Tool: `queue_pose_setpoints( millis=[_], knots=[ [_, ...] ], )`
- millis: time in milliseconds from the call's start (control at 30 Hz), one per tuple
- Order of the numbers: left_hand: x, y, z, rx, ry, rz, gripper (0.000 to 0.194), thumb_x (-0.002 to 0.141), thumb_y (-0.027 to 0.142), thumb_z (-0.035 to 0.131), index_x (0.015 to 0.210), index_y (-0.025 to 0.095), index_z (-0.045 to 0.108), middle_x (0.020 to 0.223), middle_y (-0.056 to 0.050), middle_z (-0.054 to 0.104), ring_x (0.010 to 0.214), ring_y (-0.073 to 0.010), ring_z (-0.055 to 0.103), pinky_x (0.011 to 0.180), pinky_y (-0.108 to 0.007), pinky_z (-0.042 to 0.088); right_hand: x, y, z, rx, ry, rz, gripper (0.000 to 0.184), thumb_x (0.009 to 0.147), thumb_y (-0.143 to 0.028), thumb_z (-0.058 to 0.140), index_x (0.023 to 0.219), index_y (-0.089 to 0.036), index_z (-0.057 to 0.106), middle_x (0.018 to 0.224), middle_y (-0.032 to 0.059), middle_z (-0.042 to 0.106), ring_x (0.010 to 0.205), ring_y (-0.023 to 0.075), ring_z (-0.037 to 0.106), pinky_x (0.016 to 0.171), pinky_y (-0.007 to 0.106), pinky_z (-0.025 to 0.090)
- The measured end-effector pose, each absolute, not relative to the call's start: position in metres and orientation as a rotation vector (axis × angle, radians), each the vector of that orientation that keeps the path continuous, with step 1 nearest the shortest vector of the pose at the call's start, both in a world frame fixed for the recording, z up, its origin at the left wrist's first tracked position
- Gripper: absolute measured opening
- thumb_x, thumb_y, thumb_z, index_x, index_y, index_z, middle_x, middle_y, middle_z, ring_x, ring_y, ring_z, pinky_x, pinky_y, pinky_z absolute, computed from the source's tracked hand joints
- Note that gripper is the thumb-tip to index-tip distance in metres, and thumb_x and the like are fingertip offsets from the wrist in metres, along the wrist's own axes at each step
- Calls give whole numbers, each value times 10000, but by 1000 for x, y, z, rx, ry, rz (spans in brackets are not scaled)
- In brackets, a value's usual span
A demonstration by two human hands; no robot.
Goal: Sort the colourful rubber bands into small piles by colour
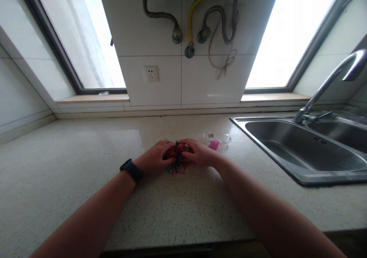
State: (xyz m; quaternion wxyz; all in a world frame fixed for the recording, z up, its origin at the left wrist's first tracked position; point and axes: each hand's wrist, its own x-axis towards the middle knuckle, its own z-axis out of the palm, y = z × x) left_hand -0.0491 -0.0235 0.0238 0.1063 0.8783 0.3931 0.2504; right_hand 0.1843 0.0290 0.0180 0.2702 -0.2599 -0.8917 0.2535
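A small heap of thin, multicoloured bands (180, 165), red, green, blue and black among them, lies on the speckled countertop. From the left, my left hand (156, 156), with a dark watch on its wrist, curls its fingers and thumb round the heap. My right hand (200, 153) closes on it from the other side, thumb across the top. Fingers cover part of the bands, and whether they are loops or strands is too small to tell. Just beyond my right hand lies a clear plastic container (225, 138) with a bright pink piece (214, 144) at it.
To the right, a steel double sink (272, 147) is set into the countertop (86, 166), with a chrome faucet (323, 85) behind it. On the tiled back wall are a socket (151, 74), grey hoses and a yellow pipe (191, 17). The counter's front edge runs beneath my forearms.
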Motion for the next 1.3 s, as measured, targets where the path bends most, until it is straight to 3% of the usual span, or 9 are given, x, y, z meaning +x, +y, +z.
queue_pose_setpoints(
  millis=[167,333,467,600,867,1300],
  knots=[
    [-50,-25,23,2620,1233,599,747,745,594,709,1359,218,509,1306,-128,545,1198,-297,477,1062,-464,358,190,21,29,-782,-2639,333,702,738,-540,724,1317,-188,539,1242,144,605,1183,308,520,1004,456,401],
    [-50,-26,25,2610,1254,608,752,722,612,718,1337,226,525,1222,-119,580,1125,-294,506,1018,-464,378,190,22,25,-804,-2628,313,805,635,-629,770,1289,-206,566,1192,144,619,1131,326,532,986,466,392],
    [-49,-26,26,2575,1235,658,647,738,556,729,1270,222,576,1117,-108,624,1041,-279,542,955,-438,408,190,24,25,-799,-2614,352,714,632,-581,794,1221,-221,616,1118,131,642,1079,317,552,947,436,407],
    [-48,-25,24,2547,1228,688,533,766,450,728,1230,224,599,1105,-102,638,1022,-269,561,930,-416,419,188,23,27,-800,-2620,353,554,673,-426,790,1162,-214,641,1075,116,658,1044,299,568,922,406,406],
    [-44,-22,21,2532,1243,717,345,823,307,653,1148,196,619,1052,-90,658,968,-245,598,869,-366,450,179,21,25,-801,-2613,321,291,750,-278,678,1020,-175,646,958,91,667,890,225,611,778,304,425],
    [-43,-23,25,2365,1281,873,267,836,206,587,1088,199,674,1002,-64,702,920,-218,634,829,-347,479,177,22,25,-863,-2367,482,222,725,-192,672,947,-188,666,810,14,680,731,154,593,665,243,392]
  ],
)
